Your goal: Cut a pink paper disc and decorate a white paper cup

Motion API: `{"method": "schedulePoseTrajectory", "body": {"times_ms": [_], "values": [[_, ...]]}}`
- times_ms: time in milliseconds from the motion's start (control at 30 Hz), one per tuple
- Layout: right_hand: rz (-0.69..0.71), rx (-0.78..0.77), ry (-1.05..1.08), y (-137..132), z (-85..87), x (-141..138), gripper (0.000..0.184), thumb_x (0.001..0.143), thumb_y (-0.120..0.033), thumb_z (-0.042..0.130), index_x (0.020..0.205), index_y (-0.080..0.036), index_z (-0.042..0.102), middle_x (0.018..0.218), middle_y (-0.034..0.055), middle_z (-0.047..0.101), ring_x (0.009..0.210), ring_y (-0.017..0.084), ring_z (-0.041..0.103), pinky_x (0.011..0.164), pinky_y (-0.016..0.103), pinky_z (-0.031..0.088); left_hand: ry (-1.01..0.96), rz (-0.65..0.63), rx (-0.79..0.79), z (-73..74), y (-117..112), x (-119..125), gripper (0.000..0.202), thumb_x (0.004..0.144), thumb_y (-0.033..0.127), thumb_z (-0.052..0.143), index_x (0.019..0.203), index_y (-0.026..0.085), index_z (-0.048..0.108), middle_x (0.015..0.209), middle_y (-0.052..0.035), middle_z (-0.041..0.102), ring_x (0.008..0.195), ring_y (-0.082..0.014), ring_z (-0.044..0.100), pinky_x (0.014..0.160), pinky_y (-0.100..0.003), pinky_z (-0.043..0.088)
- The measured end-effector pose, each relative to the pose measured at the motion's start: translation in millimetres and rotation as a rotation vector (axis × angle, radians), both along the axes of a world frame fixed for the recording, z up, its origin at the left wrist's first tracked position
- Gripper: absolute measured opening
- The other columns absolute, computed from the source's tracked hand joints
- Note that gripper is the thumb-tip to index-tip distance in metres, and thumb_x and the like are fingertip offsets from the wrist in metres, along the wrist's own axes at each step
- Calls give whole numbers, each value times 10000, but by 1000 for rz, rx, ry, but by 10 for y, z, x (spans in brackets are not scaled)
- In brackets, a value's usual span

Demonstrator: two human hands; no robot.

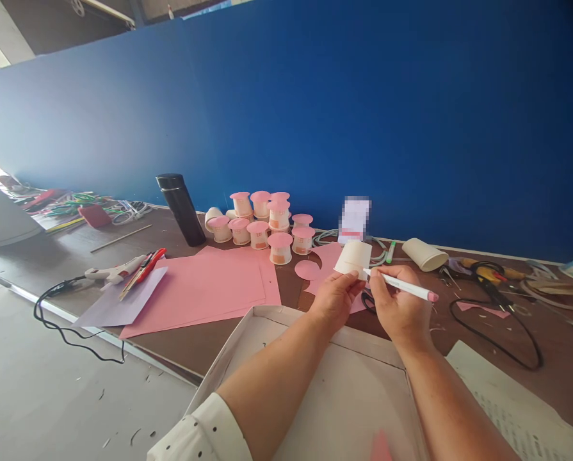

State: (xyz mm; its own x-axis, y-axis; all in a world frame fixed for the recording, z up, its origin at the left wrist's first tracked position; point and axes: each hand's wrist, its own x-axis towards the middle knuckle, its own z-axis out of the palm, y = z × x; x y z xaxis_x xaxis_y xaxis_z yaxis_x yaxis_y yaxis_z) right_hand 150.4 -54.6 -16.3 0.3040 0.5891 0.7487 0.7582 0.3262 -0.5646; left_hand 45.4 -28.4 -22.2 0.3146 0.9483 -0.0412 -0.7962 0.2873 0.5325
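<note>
A brown table (pixel 194 346) is backed by a blue partition (pixel 363 115). Beyond the far rim of a white tray (pixel 363 390), an upturned paper cup (pixel 355 255) is pinched by the left hand (pixel 334 298); a white marker (pixel 406 286) (pink at its end) is gripped by the right hand (pixel 401 314). Tip contact cannot be confirmed. A pale upright item (pixel 356 218) behind is pixelated; the tray is cut off below.

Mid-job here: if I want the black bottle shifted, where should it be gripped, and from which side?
Probably around mid-body, from the front left: the black bottle stands on end, tall and straight-sided, with pink-topped cups to its right and the blue panel behind.
</note>
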Motion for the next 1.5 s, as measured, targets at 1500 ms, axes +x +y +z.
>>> {"method": "schedulePoseTrajectory", "body": {"times_ms": [1500], "values": [[19, -115, -45, -17, 28, -1, 191, 807, -383, 570, 738, -209, 608, 616, 16, 654, 553, 177, 603, 641, 315, 461, -13, 47, -36, -14, 30, 3, 188, 687, 112, 715, 868, 71, 686, 868, -94, 681, 795, -140, 642, 904, -273, 459]]}}
